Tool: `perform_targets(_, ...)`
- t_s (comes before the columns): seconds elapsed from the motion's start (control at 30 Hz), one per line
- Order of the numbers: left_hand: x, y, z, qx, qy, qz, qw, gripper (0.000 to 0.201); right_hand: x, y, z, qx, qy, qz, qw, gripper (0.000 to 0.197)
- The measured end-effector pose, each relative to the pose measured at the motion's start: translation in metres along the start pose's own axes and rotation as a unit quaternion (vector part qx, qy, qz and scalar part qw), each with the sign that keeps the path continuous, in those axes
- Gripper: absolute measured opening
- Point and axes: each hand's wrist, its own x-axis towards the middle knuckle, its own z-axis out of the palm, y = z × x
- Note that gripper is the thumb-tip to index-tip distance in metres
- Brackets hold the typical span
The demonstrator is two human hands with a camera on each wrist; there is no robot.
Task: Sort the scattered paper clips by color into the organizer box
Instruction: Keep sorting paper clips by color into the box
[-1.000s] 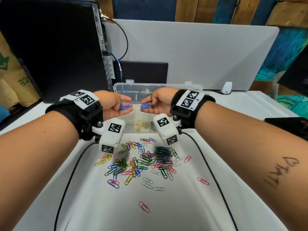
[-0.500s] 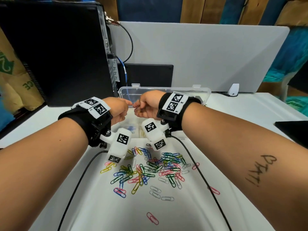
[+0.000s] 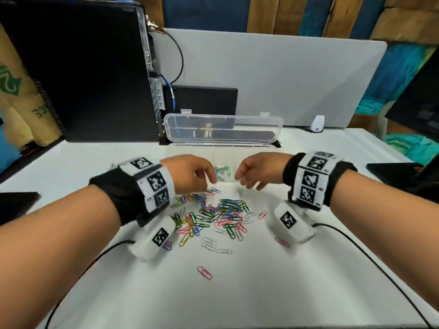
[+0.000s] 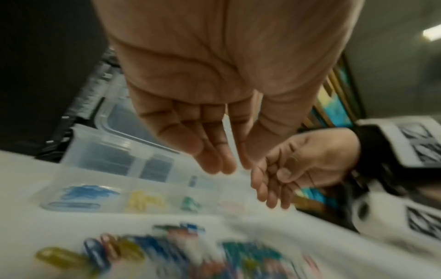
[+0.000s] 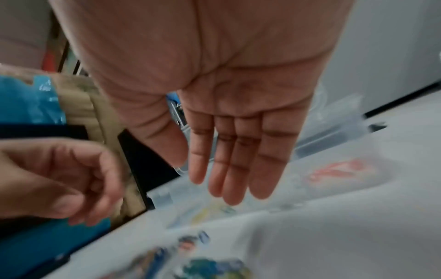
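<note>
A heap of mixed-colour paper clips lies on the white table, blurred in the left wrist view as paper clips. Behind it stands the clear organizer box, its lid open. Its compartments hold blue clips, yellow clips, green clips and pink clips. My left hand hovers over the far left of the heap, fingers relaxed, holding nothing. My right hand hovers at the box's front edge, fingers straight and empty.
A black computer tower stands at the back left and a grey divider panel behind the box. A dark flat object lies at the right, another at the left. One pink clip lies apart, near me.
A second ago both hands held blue clips above the box. Those clips are gone from the hands, which have moved apart and down toward the heap, empty.
</note>
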Motion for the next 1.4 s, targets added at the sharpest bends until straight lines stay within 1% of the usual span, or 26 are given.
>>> perform_targets(0.07,-0.008,0.016,0.014,0.068,-0.046,0.018,0.996,0.018,-0.015,0.013,0.004,-0.08,0.001,0.009,0.997,0.016)
perform_targets(0.13,-0.013,0.03,0.028,0.13,-0.064,0.031,0.989,0.018,-0.029,0.025,0.007,-0.136,-0.004,0.015,0.991,0.019)
perform_targets(0.27,-0.01,0.048,0.05,0.193,-0.096,0.018,0.976,0.02,-0.045,0.041,0.017,-0.209,-0.021,0.031,0.977,0.041)
perform_targets(0.33,-0.005,0.056,0.058,0.212,-0.103,0.006,0.972,0.022,-0.052,0.046,0.02,-0.232,-0.022,0.035,0.972,0.047)
perform_targets(0.4,0.002,0.063,0.064,0.228,-0.103,0.004,0.968,0.029,-0.057,0.047,0.022,-0.249,-0.027,0.025,0.968,0.05)
perform_targets(0.47,0.006,0.067,0.068,0.239,-0.093,0.002,0.967,0.039,-0.063,0.045,0.024,-0.271,-0.037,0.016,0.962,0.056)
perform_targets(0.57,0.013,0.068,0.072,0.243,-0.081,-0.003,0.967,0.045,-0.068,0.045,0.028,-0.298,-0.04,0.01,0.954,0.064)
perform_targets(0.63,0.016,0.068,0.075,0.241,-0.095,-0.008,0.966,0.046,-0.069,0.047,0.031,-0.306,-0.036,0.001,0.952,0.061)
perform_targets(0.73,0.016,0.07,0.078,0.243,-0.105,-0.006,0.964,0.042,-0.068,0.05,0.033,-0.301,-0.024,-0.014,0.953,0.047)
perform_targets(0.83,0.014,0.072,0.077,0.238,-0.111,0.015,0.965,0.036,-0.067,0.053,0.032,-0.29,-0.022,-0.031,0.956,0.035)
perform_targets(0.9,0.014,0.071,0.076,0.227,-0.117,0.028,0.966,0.028,-0.066,0.055,0.031,-0.285,-0.022,-0.04,0.957,0.031)
perform_targets(0.97,0.014,0.07,0.076,0.219,-0.113,0.042,0.968,0.011,-0.064,0.057,0.031,-0.281,-0.022,-0.041,0.959,0.026)
perform_targets(1.0,0.013,0.069,0.076,0.217,-0.109,0.048,0.969,0.008,-0.064,0.058,0.032,-0.278,-0.019,-0.041,0.96,0.021)
perform_targets(1.07,0.013,0.069,0.077,0.217,-0.1,0.055,0.97,0.009,-0.063,0.058,0.033,-0.278,-0.014,-0.043,0.96,0.008)
perform_targets(1.13,0.011,0.07,0.078,0.228,-0.09,0.063,0.967,0.009,-0.062,0.058,0.034,-0.285,-0.018,-0.041,0.958,0.021)
perform_targets(1.17,0.011,0.07,0.079,0.236,-0.084,0.069,0.966,0.009,-0.061,0.057,0.034,-0.286,-0.019,-0.033,0.957,0.024)
perform_targets(1.3,0.01,0.07,0.079,0.246,-0.088,0.076,0.962,0.008,-0.062,0.052,0.034,-0.289,-0.019,-0.027,0.957,0.021)
perform_targets(1.4,0.009,0.068,0.074,0.221,-0.083,0.072,0.969,0.003,-0.063,0.05,0.031,-0.278,-0.001,-0.023,0.96,0.023)
